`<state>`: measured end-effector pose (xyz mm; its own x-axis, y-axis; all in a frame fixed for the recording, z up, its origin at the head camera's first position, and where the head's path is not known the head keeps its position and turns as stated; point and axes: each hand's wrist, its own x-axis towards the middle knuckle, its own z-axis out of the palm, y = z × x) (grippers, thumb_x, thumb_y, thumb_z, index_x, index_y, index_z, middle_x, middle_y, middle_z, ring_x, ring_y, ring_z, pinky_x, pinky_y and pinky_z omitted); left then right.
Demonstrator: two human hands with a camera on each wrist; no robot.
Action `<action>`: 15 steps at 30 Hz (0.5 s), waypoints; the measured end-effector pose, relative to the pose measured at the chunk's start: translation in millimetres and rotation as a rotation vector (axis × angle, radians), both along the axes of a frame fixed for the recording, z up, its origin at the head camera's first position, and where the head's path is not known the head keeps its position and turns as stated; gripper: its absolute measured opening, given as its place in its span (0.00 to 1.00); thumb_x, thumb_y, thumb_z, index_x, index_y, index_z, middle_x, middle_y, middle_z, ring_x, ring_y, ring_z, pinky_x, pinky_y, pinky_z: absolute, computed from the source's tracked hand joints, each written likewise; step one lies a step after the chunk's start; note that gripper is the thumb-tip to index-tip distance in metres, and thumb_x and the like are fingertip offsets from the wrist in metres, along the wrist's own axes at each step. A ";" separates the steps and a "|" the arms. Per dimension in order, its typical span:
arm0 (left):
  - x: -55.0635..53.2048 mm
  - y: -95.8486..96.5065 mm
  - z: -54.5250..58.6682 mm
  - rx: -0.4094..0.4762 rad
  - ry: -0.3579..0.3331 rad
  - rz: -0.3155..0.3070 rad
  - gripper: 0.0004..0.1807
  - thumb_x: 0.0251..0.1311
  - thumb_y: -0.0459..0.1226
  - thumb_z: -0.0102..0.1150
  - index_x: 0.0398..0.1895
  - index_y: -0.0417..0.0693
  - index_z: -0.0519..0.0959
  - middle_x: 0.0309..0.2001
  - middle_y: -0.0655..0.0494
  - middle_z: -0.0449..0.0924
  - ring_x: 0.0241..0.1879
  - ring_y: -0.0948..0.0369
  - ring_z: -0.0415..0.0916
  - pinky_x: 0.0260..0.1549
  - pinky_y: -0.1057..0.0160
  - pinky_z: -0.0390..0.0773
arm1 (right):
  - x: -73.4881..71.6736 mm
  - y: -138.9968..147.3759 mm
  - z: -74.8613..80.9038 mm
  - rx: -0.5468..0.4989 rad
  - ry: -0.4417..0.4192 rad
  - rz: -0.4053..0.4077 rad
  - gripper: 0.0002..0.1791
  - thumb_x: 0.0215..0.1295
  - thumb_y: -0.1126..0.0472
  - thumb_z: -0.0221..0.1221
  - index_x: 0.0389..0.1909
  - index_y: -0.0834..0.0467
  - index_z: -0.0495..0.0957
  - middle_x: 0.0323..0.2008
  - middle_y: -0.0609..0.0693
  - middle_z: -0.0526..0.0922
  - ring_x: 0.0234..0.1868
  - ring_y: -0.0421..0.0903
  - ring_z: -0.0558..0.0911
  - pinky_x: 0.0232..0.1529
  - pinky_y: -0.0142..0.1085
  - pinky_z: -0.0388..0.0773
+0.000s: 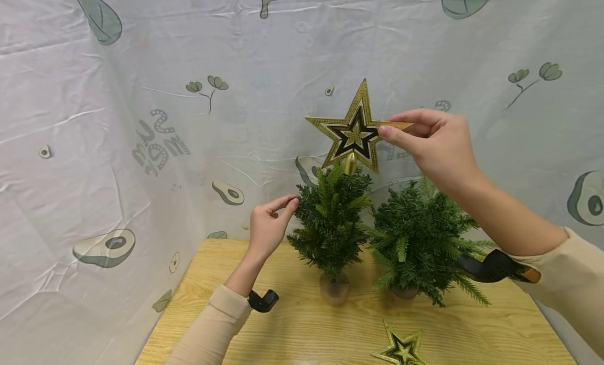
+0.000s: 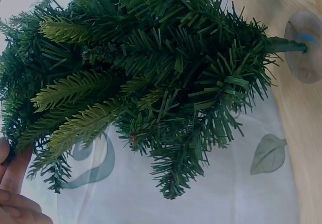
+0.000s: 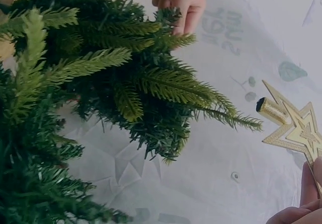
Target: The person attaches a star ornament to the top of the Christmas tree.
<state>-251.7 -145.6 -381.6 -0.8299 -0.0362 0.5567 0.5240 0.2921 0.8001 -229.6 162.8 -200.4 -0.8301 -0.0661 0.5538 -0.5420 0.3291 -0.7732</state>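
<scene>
My right hand (image 1: pixel 439 142) pinches one point of a gold star tree topper (image 1: pixel 355 131) between thumb and fingers. The star stands upright over the top of the left small artificial Christmas tree (image 1: pixel 332 223). In the right wrist view the star's short hollow socket (image 3: pixel 274 110) faces the tip of that tree, with a gap between them. At the tree's left side, my left hand (image 1: pixel 269 226) pinches the end of a branch. The left wrist view shows those fingers (image 2: pixel 17 171) at the foliage, partly hidden behind needles.
Beside it on the right stands a second small artificial tree (image 1: pixel 420 239). Another gold star (image 1: pixel 401 346) lies at the front of the wooden table (image 1: pixel 292 323). A round base (image 1: pixel 334 289) carries the left tree. Behind hangs a printed white cloth (image 1: pixel 264 66).
</scene>
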 end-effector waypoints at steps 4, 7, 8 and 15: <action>-0.4 -0.7 0.0 -0.002 0.003 0.001 0.18 0.71 0.49 0.66 0.53 0.48 0.90 0.48 0.59 0.89 0.07 0.67 0.47 0.09 0.68 0.55 | -3.6 -4.1 5.3 -0.045 -0.021 0.020 0.16 0.64 0.53 0.74 0.50 0.55 0.89 0.37 0.45 0.91 0.26 0.41 0.80 0.38 0.36 0.69; -0.7 -0.4 0.2 0.000 0.002 0.002 0.18 0.71 0.48 0.66 0.53 0.47 0.89 0.48 0.58 0.89 0.07 0.68 0.48 0.09 0.68 0.55 | -7.4 -7.4 8.5 -0.122 -0.026 0.052 0.15 0.63 0.56 0.75 0.48 0.57 0.90 0.35 0.46 0.91 0.27 0.41 0.81 0.38 0.35 0.69; -0.5 -0.3 0.4 0.003 0.001 0.001 0.18 0.71 0.48 0.67 0.53 0.47 0.89 0.48 0.58 0.89 0.08 0.68 0.48 0.09 0.68 0.55 | -8.9 -8.5 9.5 -0.150 -0.027 0.062 0.14 0.62 0.57 0.75 0.47 0.58 0.90 0.35 0.47 0.91 0.26 0.41 0.80 0.36 0.35 0.68; -0.9 0.3 -1.2 0.008 0.005 -0.001 0.17 0.70 0.49 0.67 0.53 0.49 0.90 0.49 0.58 0.89 0.09 0.67 0.51 0.10 0.67 0.55 | -18.4 -14.4 14.1 -0.336 -0.014 0.145 0.12 0.59 0.63 0.77 0.42 0.63 0.90 0.32 0.51 0.91 0.36 0.44 0.86 0.28 0.31 0.65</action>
